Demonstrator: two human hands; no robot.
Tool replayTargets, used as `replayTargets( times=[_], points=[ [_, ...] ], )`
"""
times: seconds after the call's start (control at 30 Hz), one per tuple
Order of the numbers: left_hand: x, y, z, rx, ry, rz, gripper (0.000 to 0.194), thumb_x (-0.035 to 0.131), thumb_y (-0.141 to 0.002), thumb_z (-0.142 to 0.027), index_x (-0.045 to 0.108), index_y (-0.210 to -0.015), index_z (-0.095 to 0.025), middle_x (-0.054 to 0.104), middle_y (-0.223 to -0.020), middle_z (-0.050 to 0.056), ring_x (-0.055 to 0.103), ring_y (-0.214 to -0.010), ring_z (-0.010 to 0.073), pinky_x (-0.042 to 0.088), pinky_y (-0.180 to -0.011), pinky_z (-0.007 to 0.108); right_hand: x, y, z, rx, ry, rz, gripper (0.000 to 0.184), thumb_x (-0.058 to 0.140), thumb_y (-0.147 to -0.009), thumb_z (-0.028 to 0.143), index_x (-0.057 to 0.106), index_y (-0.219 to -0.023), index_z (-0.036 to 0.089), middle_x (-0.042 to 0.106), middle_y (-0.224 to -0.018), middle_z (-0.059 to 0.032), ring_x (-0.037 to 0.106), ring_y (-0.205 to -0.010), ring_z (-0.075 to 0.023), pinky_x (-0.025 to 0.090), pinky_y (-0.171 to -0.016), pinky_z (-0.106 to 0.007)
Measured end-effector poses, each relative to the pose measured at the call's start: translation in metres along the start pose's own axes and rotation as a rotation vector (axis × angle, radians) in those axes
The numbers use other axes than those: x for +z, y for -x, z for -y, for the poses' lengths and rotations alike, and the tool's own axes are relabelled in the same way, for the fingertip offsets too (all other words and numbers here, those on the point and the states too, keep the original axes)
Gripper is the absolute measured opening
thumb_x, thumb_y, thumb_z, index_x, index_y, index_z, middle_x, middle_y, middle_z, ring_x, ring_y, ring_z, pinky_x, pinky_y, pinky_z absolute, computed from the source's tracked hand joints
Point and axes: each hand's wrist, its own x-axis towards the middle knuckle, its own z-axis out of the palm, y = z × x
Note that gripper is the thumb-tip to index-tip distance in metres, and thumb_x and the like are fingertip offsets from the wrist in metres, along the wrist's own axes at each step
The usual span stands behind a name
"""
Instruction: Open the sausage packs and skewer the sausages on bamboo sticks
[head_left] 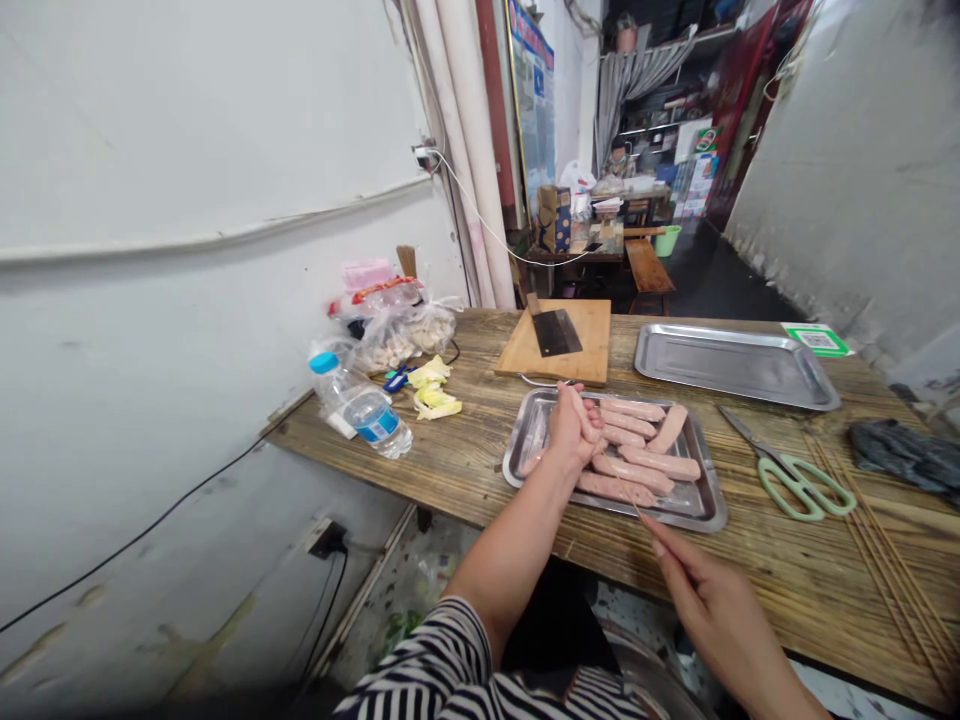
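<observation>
My left hand (576,428) is closed over the left part of a metal tray (718,505). Its fingers wrap round what looks like a pink sausage, mostly hidden by the hand. Pinched in my right hand (712,590), in front of the tray, is a thin wooden skewer (628,492). The skewer slants up and left toward the left hand; whether its tip is inside the sausage, I cannot tell. Several pale pink sausages (660,462) lie in the tray, mostly side by side, with one slanted across at the back right.
Scissors (799,480) and loose skewers (885,550) lie at right, near a black plastic bag (904,455). Behind stand a second tray (739,365) and a cutting board (592,350) with a cleaver (556,333). A water bottle (375,420) and leaves (433,385) lie left. A person (619,160) sits far back.
</observation>
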Motion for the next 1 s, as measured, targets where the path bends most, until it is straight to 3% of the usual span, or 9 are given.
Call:
replayTargets(
  times=[0.77,1.0],
  points=[
    [-0.0014,0.0001,0.0026,0.033,-0.027,0.026,0.036,0.037,-0.092,-0.048,0.051,-0.098,-0.016,0.044,-0.055,-0.002,0.041,-0.04,0.0076,0.03,-0.038,0.016,0.0028,-0.0018,0.0,0.016,0.002,-0.008,0.044,0.036,-0.092,0.036,0.062,-0.119,0.014,0.068,-0.106,-0.007,0.067,-0.094,-0.019,0.055,-0.07,-0.024],
    [-0.0014,0.0004,0.0026,0.013,-0.011,0.04,0.035,0.038,-0.092,-0.048,0.051,-0.097,-0.016,0.043,-0.055,-0.002,0.04,-0.039,0.0072,0.029,-0.038,0.015,0.005,-0.0042,0.0028,-0.001,0.011,-0.016,0.045,0.034,-0.092,0.037,0.064,-0.113,0.01,0.072,-0.093,-0.009,0.07,-0.08,-0.0199,0.056,-0.066,-0.027]
  ],
)
